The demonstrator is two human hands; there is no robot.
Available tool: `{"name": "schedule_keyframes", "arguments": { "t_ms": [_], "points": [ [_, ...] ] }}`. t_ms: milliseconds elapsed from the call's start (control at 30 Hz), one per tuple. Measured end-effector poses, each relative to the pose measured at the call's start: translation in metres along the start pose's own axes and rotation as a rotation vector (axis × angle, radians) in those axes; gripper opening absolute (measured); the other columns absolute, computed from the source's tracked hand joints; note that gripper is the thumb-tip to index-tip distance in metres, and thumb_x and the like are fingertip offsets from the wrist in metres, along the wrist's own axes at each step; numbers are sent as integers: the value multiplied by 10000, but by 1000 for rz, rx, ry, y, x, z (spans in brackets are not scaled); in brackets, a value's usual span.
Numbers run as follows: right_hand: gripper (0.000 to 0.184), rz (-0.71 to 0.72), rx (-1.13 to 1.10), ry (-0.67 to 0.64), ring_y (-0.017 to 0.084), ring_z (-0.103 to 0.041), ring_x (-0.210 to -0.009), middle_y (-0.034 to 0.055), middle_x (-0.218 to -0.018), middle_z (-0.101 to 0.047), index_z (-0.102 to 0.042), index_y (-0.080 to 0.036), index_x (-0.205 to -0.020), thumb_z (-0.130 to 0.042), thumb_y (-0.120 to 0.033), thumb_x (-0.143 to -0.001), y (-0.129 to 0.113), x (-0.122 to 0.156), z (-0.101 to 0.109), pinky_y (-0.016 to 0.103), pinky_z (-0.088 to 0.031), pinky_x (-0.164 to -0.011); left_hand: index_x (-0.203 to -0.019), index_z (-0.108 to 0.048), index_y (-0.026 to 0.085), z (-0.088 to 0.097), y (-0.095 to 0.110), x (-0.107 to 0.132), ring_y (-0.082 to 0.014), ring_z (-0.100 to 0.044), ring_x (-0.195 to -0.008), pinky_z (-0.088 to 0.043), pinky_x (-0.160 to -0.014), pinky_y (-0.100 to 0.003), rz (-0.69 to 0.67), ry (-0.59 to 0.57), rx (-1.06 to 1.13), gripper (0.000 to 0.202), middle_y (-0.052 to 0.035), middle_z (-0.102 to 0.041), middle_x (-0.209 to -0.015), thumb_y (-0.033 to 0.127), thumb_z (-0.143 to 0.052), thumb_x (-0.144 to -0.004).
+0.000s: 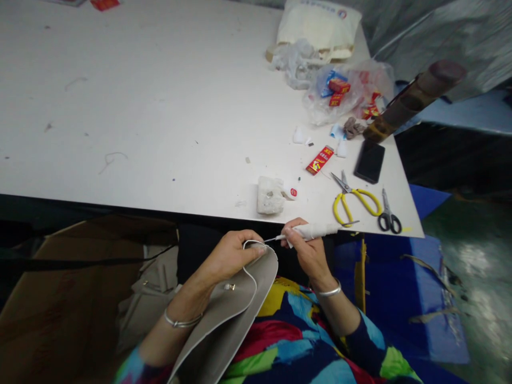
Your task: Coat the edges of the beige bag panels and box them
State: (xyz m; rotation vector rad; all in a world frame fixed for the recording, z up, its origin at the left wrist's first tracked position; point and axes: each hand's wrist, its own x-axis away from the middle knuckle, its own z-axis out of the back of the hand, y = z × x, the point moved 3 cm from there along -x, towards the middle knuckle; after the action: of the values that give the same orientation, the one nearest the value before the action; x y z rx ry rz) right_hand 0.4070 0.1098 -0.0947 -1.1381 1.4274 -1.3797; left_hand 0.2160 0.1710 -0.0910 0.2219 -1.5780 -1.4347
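Note:
My left hand (pixel 234 253) pinches the upper edge of a beige bag (pixel 236 304), thumb on the near side. The bag hangs open toward my lap, and a small metal fitting shows on its panel. In my right hand (pixel 308 250) is a thin-tipped tool with a white-wrapped handle (pixel 318 231). Its slender tip points left and meets the bag's edge beside my left fingertips. From the handle's other end a short dark metal piece sticks out. Exactly where the tip touches is too small to tell.
Near the table's (pixel 140 122) front edge stand a whitish block (pixel 270 195), yellow-handled scissors (pixel 354 197) and small black scissors (pixel 388 213). Behind them lie a red box (pixel 320 160), a phone (pixel 370 161), a bottle (pixel 412 101) and plastic bags (pixel 320 101). Cardboard (pixel 60 309) is at left.

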Motion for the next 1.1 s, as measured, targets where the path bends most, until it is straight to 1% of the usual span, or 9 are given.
{"name": "schedule_keyframes", "arguments": {
  "t_ms": [200,400,567,700,767,833,933,1000,1100],
  "points": [
    [242,-46,30,-36,142,-591,-623,-23,-679,-669,-694,-213,-883,-710,-429,-992,7,6,-1,272,-448,-621,-848,-775,172,-2,2,0,-176,-576,-702,-423,-658,-279,-24,-3,1,232,-27,-713,-768,384,-741,-759],
    [197,-40,79,-83,142,-592,-618,-36,-672,-653,-679,-221,-895,-696,-391,-994,6,8,-2,273,-450,-634,-816,-770,168,-4,5,2,-180,-592,-723,-427,-687,-289,-21,0,26,227,-32,-724,-777,376,-733,-732],
    [199,-17,165,-104,141,-565,-628,-38,-674,-614,-665,-221,-864,-662,-369,-998,1,6,-4,281,-433,-643,-758,-751,169,-7,3,0,-170,-565,-686,-413,-685,-294,10,25,74,218,-17,-696,-716,372,-737,-682],
    [243,10,249,-123,136,-530,-619,-40,-647,-573,-647,-213,-779,-653,-343,-985,-7,1,-5,286,-408,-637,-731,-745,166,-12,-2,-3,-167,-555,-677,-410,-696,-296,32,15,118,217,-14,-688,-697,367,-744,-647],
    [257,-1,238,-104,134,-535,-609,-41,-635,-574,-642,-211,-767,-653,-342,-987,-6,2,-7,285,-411,-631,-718,-743,167,-12,-4,-4,-167,-551,-684,-411,-703,-295,26,20,142,206,-12,-684,-694,355,-755,-634],
    [264,-35,171,-59,138,-555,-608,-35,-646,-599,-652,-211,-798,-649,-373,-1006,1,6,-9,284,-430,-623,-714,-742,169,-10,-6,-5,-165,-539,-675,-406,-690,-291,23,45,170,201,-10,-672,-681,350,-766,-632],
    [287,-64,67,7,157,-608,-670,-7,-737,-648,-672,-215,-838,-658,-435,-1022,15,18,-13,292,-485,-648,-709,-738,166,-5,-9,-6,-164,-526,-653,-398,-665,-287,30,83,211,202,-13,-653,-659,351,-779,-640],
    [299,-61,47,35,167,-630,-710,6,-783,-661,-681,-219,-845,-661,-457,-1024,21,25,-15,301,-512,-675,-698,-734,163,-3,-10,-6,-167,-527,-651,-396,-656,-285,30,89,221,201,-19,-648,-655,349,-785,-642],
    [308,-47,41,75,165,-621,-677,-2,-741,-656,-678,-221,-855,-656,-474,-1028,20,25,-16,297,-509,-650,-684,-727,161,-3,-10,-6,-165,-521,-644,-390,-646,-282,35,85,216,199,-22,-638,-648,347,-785,-642]
  ]
}}
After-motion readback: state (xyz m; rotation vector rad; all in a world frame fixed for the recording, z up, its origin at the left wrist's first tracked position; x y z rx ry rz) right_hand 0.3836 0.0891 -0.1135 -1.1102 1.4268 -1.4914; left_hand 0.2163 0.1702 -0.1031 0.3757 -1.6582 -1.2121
